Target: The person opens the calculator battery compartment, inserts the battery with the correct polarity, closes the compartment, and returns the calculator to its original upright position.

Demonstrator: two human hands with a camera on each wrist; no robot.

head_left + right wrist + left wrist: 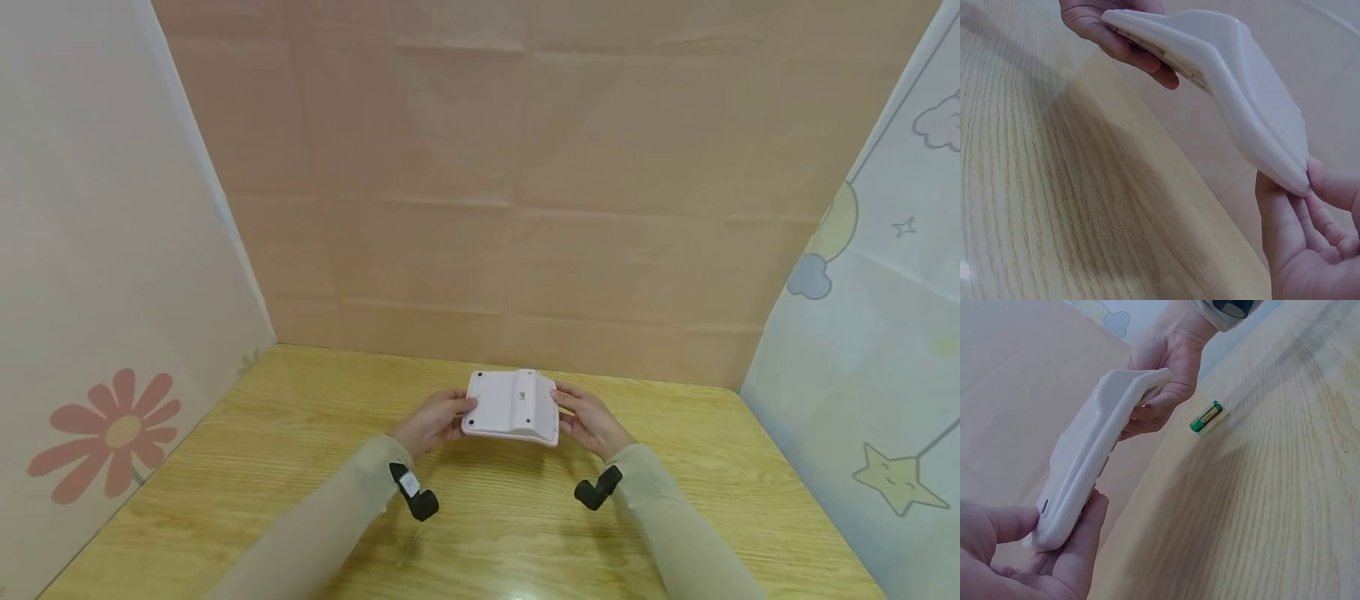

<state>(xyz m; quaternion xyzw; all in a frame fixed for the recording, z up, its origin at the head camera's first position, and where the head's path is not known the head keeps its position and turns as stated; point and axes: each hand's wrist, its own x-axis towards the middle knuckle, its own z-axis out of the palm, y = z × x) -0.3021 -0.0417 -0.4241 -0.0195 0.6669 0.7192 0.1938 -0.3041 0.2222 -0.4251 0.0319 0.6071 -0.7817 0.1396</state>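
White device (493, 403): far face hidden from us in head view; wrist views give only a sliver, possibly keys.
Left hand (997, 553): cut by left wrist view's left and bottom edges.
Right hand (1313, 256): cut by right wrist view's right edge.
Battery (1206, 417): print too small for us.
Sleeves (330, 517): run off head view's bottom.
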